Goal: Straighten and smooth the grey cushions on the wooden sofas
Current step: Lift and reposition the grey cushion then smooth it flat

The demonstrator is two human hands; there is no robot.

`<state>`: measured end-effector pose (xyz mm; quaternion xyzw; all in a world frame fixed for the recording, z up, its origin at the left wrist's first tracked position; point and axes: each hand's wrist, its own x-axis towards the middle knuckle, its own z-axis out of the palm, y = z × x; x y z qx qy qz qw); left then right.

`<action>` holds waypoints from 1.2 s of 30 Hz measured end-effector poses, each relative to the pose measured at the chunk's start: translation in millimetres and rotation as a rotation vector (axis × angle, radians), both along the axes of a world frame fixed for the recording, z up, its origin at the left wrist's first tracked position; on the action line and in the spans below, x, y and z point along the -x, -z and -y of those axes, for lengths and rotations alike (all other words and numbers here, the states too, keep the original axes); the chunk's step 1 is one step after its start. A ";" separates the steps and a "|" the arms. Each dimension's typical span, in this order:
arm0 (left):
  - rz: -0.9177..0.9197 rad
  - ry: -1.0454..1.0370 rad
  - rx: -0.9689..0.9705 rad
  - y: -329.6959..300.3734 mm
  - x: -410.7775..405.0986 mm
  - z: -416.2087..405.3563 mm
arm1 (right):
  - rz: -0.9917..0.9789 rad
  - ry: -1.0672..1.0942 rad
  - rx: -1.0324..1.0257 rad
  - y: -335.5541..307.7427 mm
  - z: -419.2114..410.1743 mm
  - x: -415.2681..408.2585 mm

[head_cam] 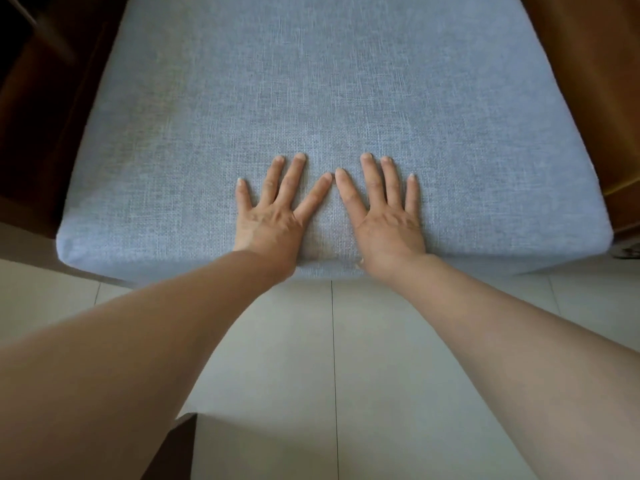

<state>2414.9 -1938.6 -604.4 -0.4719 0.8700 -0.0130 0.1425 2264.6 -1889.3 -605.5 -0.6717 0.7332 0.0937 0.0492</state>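
Two bare forearms reach forward over the pale tiled floor (381, 341) to the near edge of the grey seat cushion (329, 91). Both palms lie flat on the woven fabric, side by side, close to the front edge. On the left hand (273, 216) and the right hand (384, 220) the fingers are straight and spread, the two index fingertips almost touching. Dark wooden sofa arms (595, 81) flank the cushion on either side.
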 end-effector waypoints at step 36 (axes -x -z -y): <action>-0.183 -0.198 -0.211 -392.1 -76.2 -104.9 | 0.329 0.083 -0.063 -379.2 -94.0 -50.7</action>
